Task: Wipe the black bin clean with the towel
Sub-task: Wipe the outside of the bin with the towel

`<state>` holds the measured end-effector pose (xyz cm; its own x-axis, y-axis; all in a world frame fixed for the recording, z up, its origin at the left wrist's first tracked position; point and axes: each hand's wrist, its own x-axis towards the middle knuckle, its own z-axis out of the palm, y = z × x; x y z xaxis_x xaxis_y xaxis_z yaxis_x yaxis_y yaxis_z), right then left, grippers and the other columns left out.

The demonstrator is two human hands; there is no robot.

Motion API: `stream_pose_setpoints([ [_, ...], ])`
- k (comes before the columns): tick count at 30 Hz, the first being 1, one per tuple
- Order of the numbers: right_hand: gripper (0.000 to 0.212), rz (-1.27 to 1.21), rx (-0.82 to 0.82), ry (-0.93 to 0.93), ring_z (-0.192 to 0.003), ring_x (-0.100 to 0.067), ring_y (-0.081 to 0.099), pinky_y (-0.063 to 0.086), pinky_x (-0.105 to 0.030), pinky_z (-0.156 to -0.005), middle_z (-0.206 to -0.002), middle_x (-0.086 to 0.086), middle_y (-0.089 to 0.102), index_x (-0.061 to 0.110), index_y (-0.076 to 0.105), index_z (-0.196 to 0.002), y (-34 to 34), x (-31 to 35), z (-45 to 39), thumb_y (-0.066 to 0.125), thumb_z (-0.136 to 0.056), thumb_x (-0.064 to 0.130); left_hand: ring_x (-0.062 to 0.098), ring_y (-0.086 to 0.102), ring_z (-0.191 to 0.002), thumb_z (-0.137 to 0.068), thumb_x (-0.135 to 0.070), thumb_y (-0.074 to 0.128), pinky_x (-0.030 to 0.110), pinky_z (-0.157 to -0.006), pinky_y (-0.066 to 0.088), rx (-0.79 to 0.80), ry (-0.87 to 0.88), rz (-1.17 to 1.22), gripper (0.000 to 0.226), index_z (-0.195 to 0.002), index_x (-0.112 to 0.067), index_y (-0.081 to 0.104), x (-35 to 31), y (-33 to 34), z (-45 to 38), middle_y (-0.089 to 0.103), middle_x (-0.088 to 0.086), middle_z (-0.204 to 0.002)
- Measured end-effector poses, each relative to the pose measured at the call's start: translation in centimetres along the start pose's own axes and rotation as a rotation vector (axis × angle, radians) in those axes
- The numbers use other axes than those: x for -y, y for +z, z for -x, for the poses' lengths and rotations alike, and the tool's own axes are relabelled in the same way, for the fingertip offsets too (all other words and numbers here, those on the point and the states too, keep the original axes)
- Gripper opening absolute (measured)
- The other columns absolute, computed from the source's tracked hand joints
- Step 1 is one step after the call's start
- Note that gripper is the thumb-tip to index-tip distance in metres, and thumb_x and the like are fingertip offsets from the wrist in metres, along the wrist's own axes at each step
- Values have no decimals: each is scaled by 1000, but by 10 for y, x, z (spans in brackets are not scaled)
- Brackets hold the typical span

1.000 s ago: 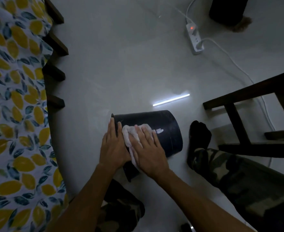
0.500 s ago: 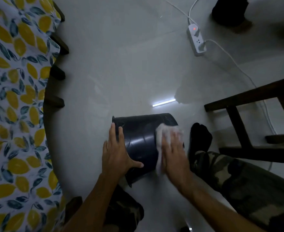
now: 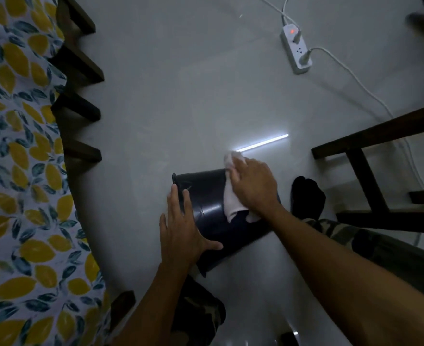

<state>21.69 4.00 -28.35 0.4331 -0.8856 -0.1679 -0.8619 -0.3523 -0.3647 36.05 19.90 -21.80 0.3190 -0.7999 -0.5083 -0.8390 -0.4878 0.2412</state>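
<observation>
The black bin (image 3: 209, 208) lies on its side on the grey floor, between my legs. My left hand (image 3: 181, 228) rests flat on its left side, fingers spread, steadying it. A white towel (image 3: 231, 196) is pressed onto the bin's upper right part under my right hand (image 3: 253, 186). One end of the towel sticks out past the bin's far edge and the other hangs below my palm. My right hand and forearm hide the bin's right end.
A bed with a lemon-print sheet (image 3: 18, 171) and dark wooden slats (image 3: 78, 111) runs along the left. A dark wooden frame (image 3: 370, 176) stands on the right. A white power strip (image 3: 296, 51) with cables lies on the far floor. My socked foot (image 3: 307, 196) is beside the bin.
My right hand has swept the towel from the bin's left side across to its right, then up to the far edge. The left hand stayed on the bin.
</observation>
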Motion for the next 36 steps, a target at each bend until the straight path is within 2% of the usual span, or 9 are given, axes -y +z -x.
stream_pose_setpoints([
  [3,50,-13,-4,69,-122,-30,55,42,-41,-103,-136,-11,58,25,42,-151,1,-31,34,30,-106,42,29,-5,-156,-37,-79,86,61,-119,25,12,-15,4,167,-162,-19,-8,1,1,-1,-28,3,-166],
  [8,64,-61,63,-5,-157,-32,6,29,-53,-119,-169,-12,14,24,20,-162,13,-2,141,33,-102,40,30,-1,-157,-38,-85,80,59,-117,32,-10,-41,-11,166,-161,-19,-10,2,15,9,-31,3,-166],
  [13,54,-144,127,-296,-157,-28,10,27,-57,-120,-168,-8,21,28,43,-153,38,45,150,41,-104,50,31,16,-155,-55,-90,68,56,-118,31,-62,-5,34,151,-163,-11,-1,2,21,16,-29,4,-166],
  [18,57,-92,156,-362,-154,-29,22,16,-50,-124,-164,-10,31,30,37,-154,22,45,86,37,-101,53,30,12,-156,-46,-91,71,59,-119,27,-34,21,59,158,-163,-14,-3,7,11,-3,-23,5,-168],
  [21,49,-94,86,-206,-139,-24,43,27,-46,-119,-144,-4,53,32,39,-150,10,48,42,37,-102,44,31,8,-156,-37,-94,70,59,-116,30,2,-1,36,167,-162,-16,-9,5,8,-1,-24,5,-168],
  [24,44,-60,55,13,-105,-26,62,45,-45,-95,-111,-6,69,31,48,-140,4,26,2,34,-101,44,31,3,-156,-36,-84,82,62,-115,32,43,-33,35,169,-159,-24,-18,4,10,0,-32,0,-165],
  [28,42,-60,2,218,-87,-30,60,40,-35,-70,-105,-12,65,26,51,-136,-6,-18,5,33,-102,41,31,3,-156,-39,-80,84,62,-116,29,25,-34,58,164,-161,-24,-11,4,9,-6,-29,-2,-165],
  [33,36,-340,-49,559,-84,-18,54,35,-30,-75,-94,-1,56,17,53,-131,-17,-35,25,32,-109,35,18,2,-156,-65,-65,85,45,-124,19,-51,-65,499,140,-162,-27,-8,-8,4,-14,-17,-10,-169],
  [36,35,-413,-53,579,-86,-19,53,37,-31,-77,-92,0,55,17,54,-128,-22,-35,24,31,-110,36,23,26,-151,-71,-48,89,47,-121,31,-133,-138,788,128,-161,-33,-1,-16,-10,-19,16,-2,-169],
])
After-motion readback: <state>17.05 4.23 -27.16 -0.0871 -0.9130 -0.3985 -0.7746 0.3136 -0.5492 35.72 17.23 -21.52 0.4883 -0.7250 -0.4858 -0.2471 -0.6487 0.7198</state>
